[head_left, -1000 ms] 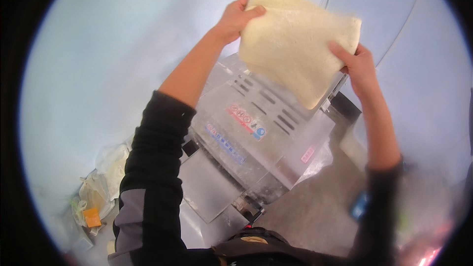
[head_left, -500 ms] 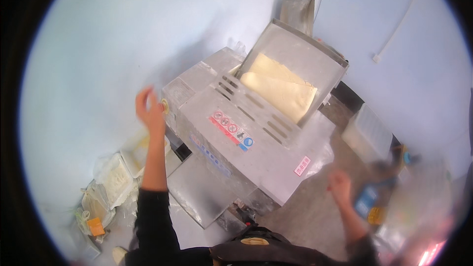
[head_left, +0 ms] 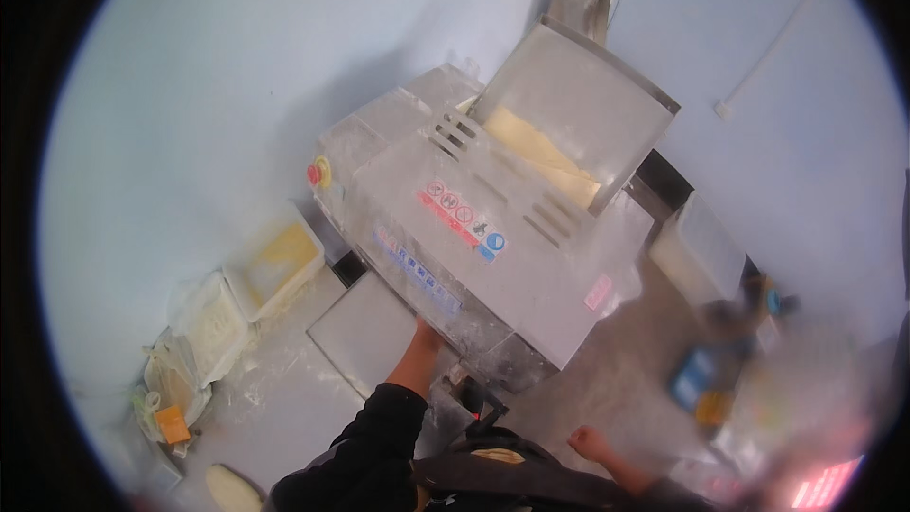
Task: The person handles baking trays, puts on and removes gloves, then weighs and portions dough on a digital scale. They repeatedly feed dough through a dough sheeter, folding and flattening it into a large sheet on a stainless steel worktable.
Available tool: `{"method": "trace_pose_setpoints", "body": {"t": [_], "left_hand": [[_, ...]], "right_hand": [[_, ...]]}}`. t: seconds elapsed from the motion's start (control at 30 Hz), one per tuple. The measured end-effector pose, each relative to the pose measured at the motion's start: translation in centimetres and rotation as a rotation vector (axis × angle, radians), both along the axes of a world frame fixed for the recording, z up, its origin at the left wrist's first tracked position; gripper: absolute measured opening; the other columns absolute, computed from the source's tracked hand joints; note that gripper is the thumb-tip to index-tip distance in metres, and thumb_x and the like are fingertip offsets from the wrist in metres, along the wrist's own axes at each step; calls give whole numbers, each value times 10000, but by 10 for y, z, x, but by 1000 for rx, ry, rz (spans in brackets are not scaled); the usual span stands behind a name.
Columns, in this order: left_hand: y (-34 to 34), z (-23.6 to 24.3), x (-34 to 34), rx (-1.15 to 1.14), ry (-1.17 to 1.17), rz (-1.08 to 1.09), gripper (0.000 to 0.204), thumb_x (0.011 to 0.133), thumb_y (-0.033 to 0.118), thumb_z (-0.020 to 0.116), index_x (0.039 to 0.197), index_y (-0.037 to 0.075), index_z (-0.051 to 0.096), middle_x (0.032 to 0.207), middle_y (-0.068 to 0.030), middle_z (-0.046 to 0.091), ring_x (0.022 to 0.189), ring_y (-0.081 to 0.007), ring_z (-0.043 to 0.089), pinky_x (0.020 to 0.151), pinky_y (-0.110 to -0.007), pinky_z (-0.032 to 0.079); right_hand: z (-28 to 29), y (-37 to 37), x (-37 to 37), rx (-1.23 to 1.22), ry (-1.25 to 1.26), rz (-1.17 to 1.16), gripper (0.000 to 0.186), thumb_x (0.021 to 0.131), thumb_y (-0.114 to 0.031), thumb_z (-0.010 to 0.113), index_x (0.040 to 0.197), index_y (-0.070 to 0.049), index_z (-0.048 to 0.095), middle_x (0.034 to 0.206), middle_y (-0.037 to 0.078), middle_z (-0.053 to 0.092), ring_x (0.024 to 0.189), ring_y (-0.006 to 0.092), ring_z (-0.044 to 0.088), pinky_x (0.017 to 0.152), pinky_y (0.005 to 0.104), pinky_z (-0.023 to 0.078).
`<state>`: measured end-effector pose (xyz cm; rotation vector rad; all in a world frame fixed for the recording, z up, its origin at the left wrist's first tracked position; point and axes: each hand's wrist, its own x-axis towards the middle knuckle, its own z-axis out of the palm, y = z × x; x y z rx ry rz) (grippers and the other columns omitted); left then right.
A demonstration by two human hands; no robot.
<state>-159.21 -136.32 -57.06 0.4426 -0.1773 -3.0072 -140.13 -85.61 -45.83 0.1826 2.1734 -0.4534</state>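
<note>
A large steel dough roller machine [head_left: 474, 275] fills the middle, with a pale dough sheet [head_left: 531, 147] partly in its upper metal tray [head_left: 597, 85]. My left hand [head_left: 423, 341] reaches under the machine's front edge beside the lower metal plate [head_left: 365, 322]; its fingers are hidden, so what it touches cannot be told. My right hand [head_left: 588, 444] is low at the right, away from the machine, its fingers curled closed with nothing visible in them. A red stop button [head_left: 314, 173] sits on the machine's left end.
Plastic tubs [head_left: 267, 275] with flour and yellowish residue, a bag with an orange item [head_left: 172, 422], and a pale oblong piece [head_left: 232, 490] lie at the left. A translucent bin [head_left: 701, 246] and a blue container [head_left: 692, 379] are at the right. Walls surround the machine.
The dough sheet has left both hands and slid deeper into the upper tray. My left hand has moved down to under the machine's front; my right hand has dropped lower.
</note>
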Motion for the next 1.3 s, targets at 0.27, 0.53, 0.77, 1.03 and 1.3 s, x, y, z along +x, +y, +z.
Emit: {"method": "trace_pose_setpoints", "body": {"t": [0.27, 0.53, 0.77, 1.03, 1.3], "left_hand": [[-14, -10, 6, -316, -543, 77, 560, 1001, 297, 666, 1486, 62, 515, 1339, -156, 647, 1131, -373, 671, 941, -534, 583], [-30, 60, 77, -475, -686, 178, 523, 960, 141, 718, 1432, 2, 541, 1303, -143, 668, 1125, -301, 673, 940, -463, 576], [-51, 105, 147, -638, -691, 312, 447, 961, 105, 698, 1368, -45, 588, 1299, -126, 674, 1116, -244, 665, 957, -382, 534], [-84, 173, 244, -595, -683, 382, 420, 965, 69, 654, 1356, -43, 548, 1248, -144, 678, 1099, -265, 680, 923, -394, 563], [-136, 188, 341, -527, -681, 355, 440, 968, 68, 638, 1382, -33, 527, 1259, -160, 670, 1081, -285, 696, 893, -428, 586]], "right_hand": [[18, -25, 29, 5, 112, 139, 414, 914, -451, 733, 1117, -91, 759, 984, 145, 768, 955, 319, 738, 877, 440, 581], [20, -79, 48, -130, 77, 198, 384, 970, -406, 677, 1094, -47, 735, 923, 156, 756, 886, 330, 737, 808, 453, 573], [15, -189, 43, -451, 143, 402, 312, 997, -342, 673, 1121, -61, 730, 969, 129, 755, 922, 231, 727, 802, 407, 576], [10, -389, 21, -749, -221, -741, 503, 994, -391, 722, 1323, -26, 614, 1167, 110, 690, 993, 215, 672, 836, 369, 568], [-6, -458, 54, -1168, -274, -1335, 327, 1037, -215, 658, 1314, -58, 586, 1266, 102, 693, 1129, 274, 707, 945, 424, 623]]}}
